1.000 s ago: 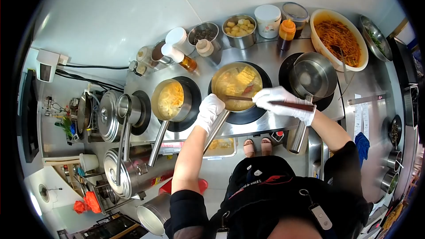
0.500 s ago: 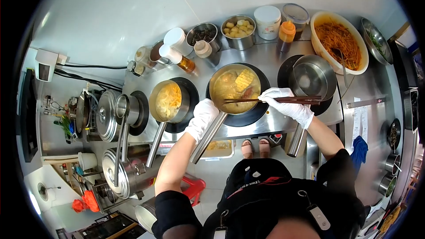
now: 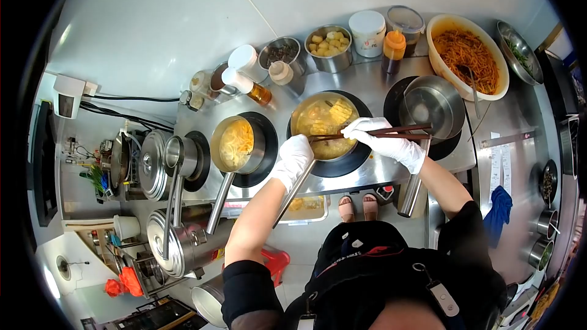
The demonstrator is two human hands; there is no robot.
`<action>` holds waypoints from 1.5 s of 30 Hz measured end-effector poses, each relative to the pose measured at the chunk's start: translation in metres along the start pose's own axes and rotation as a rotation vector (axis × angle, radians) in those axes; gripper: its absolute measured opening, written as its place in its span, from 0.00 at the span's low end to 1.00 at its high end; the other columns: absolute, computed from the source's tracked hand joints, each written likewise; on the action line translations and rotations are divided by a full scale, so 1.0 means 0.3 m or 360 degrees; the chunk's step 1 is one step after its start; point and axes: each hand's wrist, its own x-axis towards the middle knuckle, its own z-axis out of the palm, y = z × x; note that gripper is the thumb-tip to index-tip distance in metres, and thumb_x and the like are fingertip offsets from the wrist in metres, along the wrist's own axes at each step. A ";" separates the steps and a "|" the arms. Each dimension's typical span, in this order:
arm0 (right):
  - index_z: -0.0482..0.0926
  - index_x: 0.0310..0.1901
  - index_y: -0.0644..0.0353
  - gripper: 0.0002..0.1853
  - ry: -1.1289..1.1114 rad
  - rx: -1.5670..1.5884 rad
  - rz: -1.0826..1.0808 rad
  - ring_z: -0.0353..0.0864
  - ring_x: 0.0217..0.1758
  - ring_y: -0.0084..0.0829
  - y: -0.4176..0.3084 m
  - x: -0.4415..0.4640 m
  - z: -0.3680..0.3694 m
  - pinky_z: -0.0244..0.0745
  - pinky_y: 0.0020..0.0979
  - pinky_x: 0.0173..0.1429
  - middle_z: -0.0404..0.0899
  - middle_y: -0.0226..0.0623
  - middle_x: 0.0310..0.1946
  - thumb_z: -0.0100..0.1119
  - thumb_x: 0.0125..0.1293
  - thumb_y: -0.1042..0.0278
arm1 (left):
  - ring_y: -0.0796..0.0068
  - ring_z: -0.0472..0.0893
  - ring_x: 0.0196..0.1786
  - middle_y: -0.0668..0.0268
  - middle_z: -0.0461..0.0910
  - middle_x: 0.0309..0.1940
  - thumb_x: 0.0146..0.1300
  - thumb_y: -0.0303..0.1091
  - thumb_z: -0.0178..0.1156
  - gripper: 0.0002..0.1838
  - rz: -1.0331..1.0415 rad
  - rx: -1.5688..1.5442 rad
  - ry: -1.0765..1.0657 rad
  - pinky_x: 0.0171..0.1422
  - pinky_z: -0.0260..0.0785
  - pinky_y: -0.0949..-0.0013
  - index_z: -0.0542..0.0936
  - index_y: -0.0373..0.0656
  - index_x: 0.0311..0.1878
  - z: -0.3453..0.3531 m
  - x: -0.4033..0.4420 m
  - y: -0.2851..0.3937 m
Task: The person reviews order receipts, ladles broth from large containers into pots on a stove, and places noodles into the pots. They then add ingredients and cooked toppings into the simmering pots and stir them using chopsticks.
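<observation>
My right hand, in a white glove, is closed on dark chopsticks, which lie low across the middle pot. Yellow corn pieces and other food sit in that pot's cloudy broth. My gloved left hand is closed at the pot's lower left rim, beside its handle and close to the chopstick tips. Whatever its fingers hold is hidden. Left of it stands a pot of pale noodles with orange shreds. On the right burner is a pot of clear liquid.
Along the back stand a tin of yellow chunks, a white tub, an orange-capped bottle and a big bowl of orange shreds. Lidded pots are at the left. Long handles project over the counter's front edge.
Both hands have stayed around the middle pot. Its handle swung left, then partly back. The chopsticks shifted in my right hand and now lie spread apart. The corn has moved in the broth.
</observation>
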 end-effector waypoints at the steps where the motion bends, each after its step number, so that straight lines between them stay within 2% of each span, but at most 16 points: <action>1: 0.80 0.42 0.67 0.09 0.0000 0.0005 0.0004 0.80 0.46 0.25 -0.001 -0.004 0.000 0.72 0.25 0.53 0.83 0.36 0.38 0.56 0.66 0.70 | 0.59 0.85 0.40 0.56 0.84 0.34 0.55 0.32 0.58 0.08 0.0003 0.0022 0.0002 0.44 0.77 0.64 0.85 0.43 0.34 -0.001 -0.003 -0.002; 8: 0.79 0.37 0.67 0.09 0.0027 -0.0082 0.0032 0.78 0.39 0.31 -0.008 -0.032 0.029 0.71 0.27 0.48 0.79 0.40 0.33 0.55 0.66 0.69 | 0.54 0.83 0.44 0.50 0.83 0.36 0.54 0.35 0.56 0.13 -0.0007 -0.0007 -0.0140 0.49 0.75 0.60 0.84 0.39 0.37 -0.051 -0.017 -0.045; 18: 0.80 0.34 0.66 0.07 0.0132 -0.0235 -0.0049 0.79 0.37 0.26 0.040 -0.046 0.017 0.72 0.26 0.43 0.80 0.36 0.30 0.57 0.64 0.71 | 0.53 0.82 0.45 0.50 0.82 0.37 0.55 0.33 0.54 0.12 0.0043 -0.0018 -0.0183 0.49 0.74 0.59 0.84 0.40 0.36 -0.056 0.009 -0.129; 21: 0.80 0.34 0.65 0.06 0.0176 -0.0254 -0.0119 0.79 0.35 0.27 0.082 -0.050 0.013 0.73 0.26 0.42 0.80 0.36 0.30 0.57 0.64 0.71 | 0.55 0.82 0.47 0.50 0.83 0.40 0.55 0.35 0.55 0.14 0.0047 0.0033 -0.0275 0.52 0.74 0.62 0.84 0.40 0.39 -0.059 0.010 -0.137; 25: 0.81 0.34 0.65 0.05 0.0302 -0.0377 -0.0407 0.80 0.32 0.26 0.129 -0.061 -0.023 0.74 0.25 0.39 0.80 0.37 0.28 0.57 0.63 0.74 | 0.52 0.82 0.47 0.48 0.82 0.38 0.53 0.33 0.55 0.12 0.0115 0.0098 -0.0192 0.53 0.74 0.61 0.84 0.38 0.35 -0.076 0.040 -0.252; 26: 0.81 0.34 0.65 0.05 0.0466 -0.0005 -0.0213 0.81 0.32 0.26 0.182 -0.058 -0.012 0.74 0.26 0.38 0.80 0.37 0.27 0.57 0.64 0.74 | 0.51 0.81 0.47 0.47 0.82 0.38 0.53 0.32 0.55 0.12 0.0142 0.0136 -0.0222 0.53 0.74 0.60 0.84 0.38 0.35 -0.104 0.054 -0.295; 30: 0.81 0.36 0.67 0.06 0.0244 -0.0141 -0.0067 0.81 0.38 0.28 0.076 0.003 0.026 0.73 0.24 0.45 0.82 0.40 0.32 0.58 0.63 0.73 | 0.54 0.83 0.42 0.52 0.83 0.35 0.57 0.35 0.50 0.14 0.0416 0.0422 -0.0201 0.48 0.74 0.59 0.85 0.40 0.31 -0.193 0.029 -0.301; 33: 0.82 0.38 0.66 0.06 0.0188 -0.0188 -0.0179 0.82 0.41 0.28 0.084 -0.009 0.026 0.75 0.26 0.49 0.83 0.38 0.36 0.60 0.62 0.73 | 0.53 0.82 0.41 0.52 0.82 0.35 0.57 0.35 0.49 0.15 0.0278 0.0375 -0.0225 0.48 0.75 0.59 0.85 0.41 0.31 -0.278 -0.040 -0.286; 34: 0.82 0.38 0.66 0.06 0.0213 -0.0085 -0.0103 0.82 0.42 0.28 0.059 -0.024 0.027 0.75 0.26 0.50 0.83 0.38 0.37 0.59 0.62 0.75 | 0.46 0.80 0.46 0.43 0.80 0.37 0.53 0.31 0.54 0.13 0.0331 0.0335 -0.0363 0.50 0.72 0.57 0.83 0.35 0.35 -0.290 -0.045 -0.311; 35: 0.82 0.38 0.66 0.05 0.0235 0.0012 -0.0028 0.83 0.44 0.29 0.033 -0.036 0.022 0.75 0.26 0.52 0.84 0.39 0.37 0.59 0.62 0.76 | 0.47 0.80 0.46 0.44 0.80 0.37 0.52 0.31 0.53 0.12 0.0425 0.0406 -0.0442 0.50 0.72 0.57 0.84 0.36 0.34 -0.300 -0.063 -0.339; 37: 0.82 0.38 0.67 0.06 0.0239 0.0073 -0.0105 0.83 0.46 0.30 0.008 -0.062 -0.010 0.76 0.28 0.54 0.84 0.39 0.39 0.58 0.60 0.80 | 0.48 0.81 0.42 0.46 0.80 0.36 0.52 0.32 0.54 0.12 0.0486 0.0495 -0.0439 0.47 0.73 0.58 0.84 0.37 0.32 -0.323 -0.119 -0.397; 39: 0.82 0.37 0.68 0.06 0.0363 0.0057 -0.0151 0.83 0.46 0.32 -0.048 -0.103 -0.048 0.76 0.29 0.54 0.84 0.42 0.39 0.56 0.60 0.81 | 0.59 0.83 0.34 0.54 0.82 0.28 0.52 0.32 0.59 0.10 0.0581 0.0290 -0.0342 0.40 0.74 0.65 0.84 0.37 0.32 -0.407 -0.235 -0.430; 40: 0.82 0.36 0.69 0.06 0.0413 -0.0056 -0.0157 0.83 0.46 0.34 -0.062 -0.128 -0.072 0.76 0.30 0.54 0.83 0.44 0.39 0.55 0.61 0.81 | 0.59 0.83 0.34 0.54 0.82 0.28 0.52 0.32 0.59 0.10 0.0577 0.0286 -0.0341 0.40 0.74 0.65 0.84 0.37 0.32 -0.422 -0.276 -0.452; 42: 0.82 0.36 0.68 0.06 0.0446 0.0084 -0.0197 0.83 0.46 0.32 -0.088 -0.173 -0.097 0.76 0.29 0.54 0.83 0.43 0.39 0.56 0.61 0.80 | 0.69 0.81 0.28 0.56 0.81 0.22 0.51 0.30 0.61 0.10 0.0164 -0.0495 -0.0251 0.35 0.71 0.68 0.83 0.33 0.33 -0.426 -0.349 -0.485; 43: 0.83 0.36 0.68 0.05 0.0461 0.0166 -0.0212 0.82 0.45 0.29 -0.082 -0.190 -0.101 0.76 0.27 0.54 0.83 0.41 0.39 0.58 0.60 0.81 | 0.69 0.81 0.28 0.56 0.81 0.22 0.51 0.30 0.61 0.10 0.0161 -0.0497 -0.0253 0.35 0.71 0.68 0.83 0.33 0.33 -0.416 -0.384 -0.488; 45: 0.83 0.36 0.67 0.05 0.0399 0.0085 -0.0165 0.83 0.44 0.30 -0.093 -0.197 -0.071 0.76 0.28 0.53 0.83 0.41 0.39 0.59 0.59 0.79 | 0.79 0.74 0.24 0.64 0.78 0.18 0.53 0.28 0.61 0.08 0.0021 -0.0858 -0.0080 0.30 0.67 0.71 0.82 0.33 0.31 -0.397 -0.447 -0.487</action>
